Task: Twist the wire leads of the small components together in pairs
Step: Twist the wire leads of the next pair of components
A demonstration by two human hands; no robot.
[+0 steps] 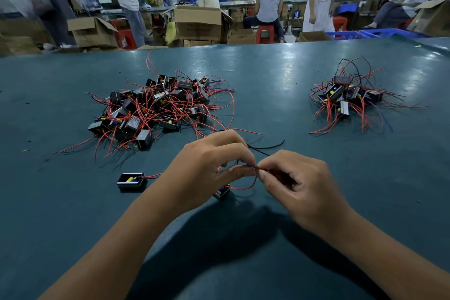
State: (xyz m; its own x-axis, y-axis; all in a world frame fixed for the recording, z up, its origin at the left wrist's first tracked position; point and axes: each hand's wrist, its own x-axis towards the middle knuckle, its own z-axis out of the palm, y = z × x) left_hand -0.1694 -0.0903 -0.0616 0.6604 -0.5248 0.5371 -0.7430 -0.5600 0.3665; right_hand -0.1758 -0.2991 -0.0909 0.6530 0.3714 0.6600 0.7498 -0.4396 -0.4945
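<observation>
Both hands meet over the near middle of the table. Left hand (209, 165) has fingers curled, thumb and fingertips pinching the red wire leads (243, 186) at its right edge. Right hand (297, 182) is curled too, thumb and forefinger pinching the same red leads from the other side. The two pinch points almost touch.

From the pinch a red loop sags down and back left to a small black component (222, 193), mostly hidden under the left hand and only its corner visible; can't tell if it rests on the table or hangs. A black lead (267, 146) runs out beyond the hands, up and right along the tabletop.

A second black box component (131, 181) with a yellow part inside lies flat on the table just left of the left wrist, its red lead heading toward the left hand.

Further out on the left: big tangled pile of components (155, 109), black boxes with red leads splayed everywhere. Far right: smaller pile (348, 98), same parts, red and some black leads. The piles are well apart.

Green table surface (267, 85) is glossy with scattered specks.

Background: workshop with cardboard boxes (197, 22), red stools (265, 33), blue crates (379, 33), and several people sitting or standing at other benches.
</observation>
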